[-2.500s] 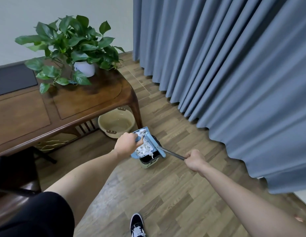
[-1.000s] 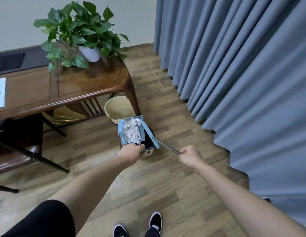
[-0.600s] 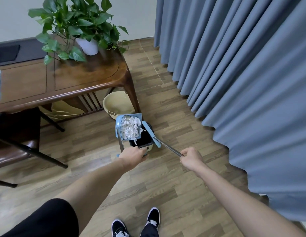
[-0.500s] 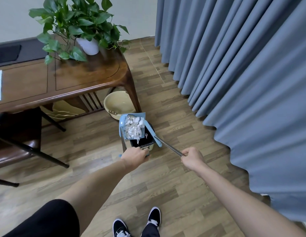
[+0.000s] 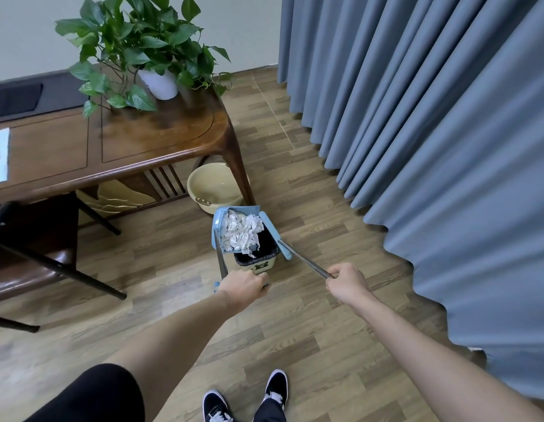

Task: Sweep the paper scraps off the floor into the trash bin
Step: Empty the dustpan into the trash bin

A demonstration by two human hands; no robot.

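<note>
left hand (image 5: 243, 286) grips the dustpan (image 5: 225, 229) handle, right hand (image 5: 348, 283) grips the broom (image 5: 277, 236) pole — fingers curled; paper scraps (image 5: 242, 231) tilted over the trash bin (image 5: 260, 258).

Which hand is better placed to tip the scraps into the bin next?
Left. The left hand grips the dustpan handle, with the paper scraps over the trash bin. The right hand holds only the broom handle.
</note>
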